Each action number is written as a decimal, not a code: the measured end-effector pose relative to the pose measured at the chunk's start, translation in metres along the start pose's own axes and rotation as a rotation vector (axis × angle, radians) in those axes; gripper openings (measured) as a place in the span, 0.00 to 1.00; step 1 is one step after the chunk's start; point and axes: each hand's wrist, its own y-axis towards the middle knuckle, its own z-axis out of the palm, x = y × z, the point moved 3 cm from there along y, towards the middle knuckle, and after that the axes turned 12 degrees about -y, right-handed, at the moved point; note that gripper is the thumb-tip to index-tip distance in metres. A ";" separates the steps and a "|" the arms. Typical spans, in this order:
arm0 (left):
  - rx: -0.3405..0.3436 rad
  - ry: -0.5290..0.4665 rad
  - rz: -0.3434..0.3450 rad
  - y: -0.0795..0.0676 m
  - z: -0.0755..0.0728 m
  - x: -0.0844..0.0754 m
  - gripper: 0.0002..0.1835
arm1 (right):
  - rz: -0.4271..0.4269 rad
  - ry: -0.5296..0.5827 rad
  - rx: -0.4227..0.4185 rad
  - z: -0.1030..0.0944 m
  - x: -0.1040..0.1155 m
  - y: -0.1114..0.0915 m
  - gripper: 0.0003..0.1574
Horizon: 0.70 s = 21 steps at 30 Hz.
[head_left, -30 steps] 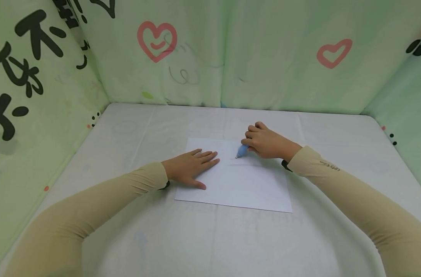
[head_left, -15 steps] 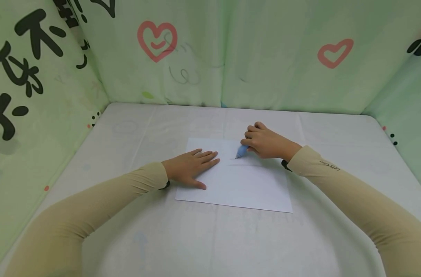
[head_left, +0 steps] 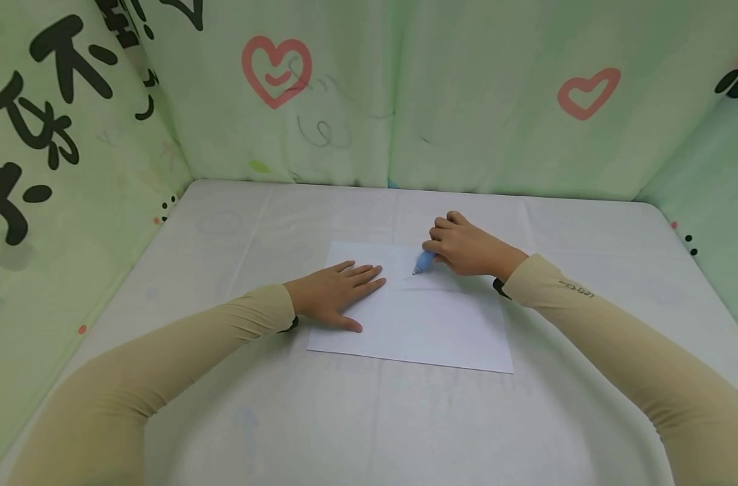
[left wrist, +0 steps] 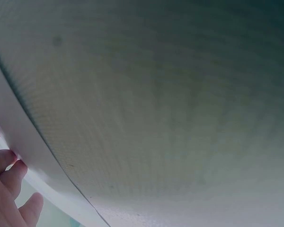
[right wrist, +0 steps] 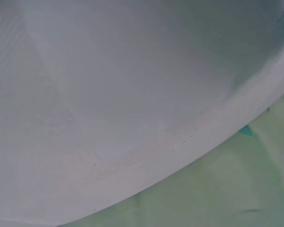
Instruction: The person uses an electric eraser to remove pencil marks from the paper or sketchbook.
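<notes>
A white sheet of paper (head_left: 429, 331) lies on the table, with faint lines near its middle. My left hand (head_left: 335, 295) rests flat on its left part, fingers spread and thumb apart. In the left wrist view, the fingers (left wrist: 7, 179) of that hand show at the lower left. Over the paper's upper right, my right hand (head_left: 468, 246) grips a thick blue pen (head_left: 425, 262), its narrow tip slanting down to the sheet beside the lines. Most of the pen is hidden inside the curled fingers.
The table wears a white cloth (head_left: 296, 418). Behind it hangs a pale green curtain (head_left: 466, 135) printed with red hearts, and more green cloth with black lettering (head_left: 71, 61) stands along the left side.
My right hand and the blue pen have shifted very slightly toward the back of the table. The left hand and the paper stay in place.
</notes>
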 end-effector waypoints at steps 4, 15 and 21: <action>0.001 0.002 0.000 0.000 0.000 0.000 0.49 | -0.011 0.020 0.008 0.000 0.002 -0.001 0.11; -0.006 -0.015 0.004 -0.001 -0.001 -0.001 0.49 | 0.006 -0.002 0.017 0.000 0.002 0.002 0.11; -0.005 -0.018 0.000 -0.001 -0.001 -0.001 0.49 | -0.015 0.024 0.004 0.001 0.005 -0.001 0.11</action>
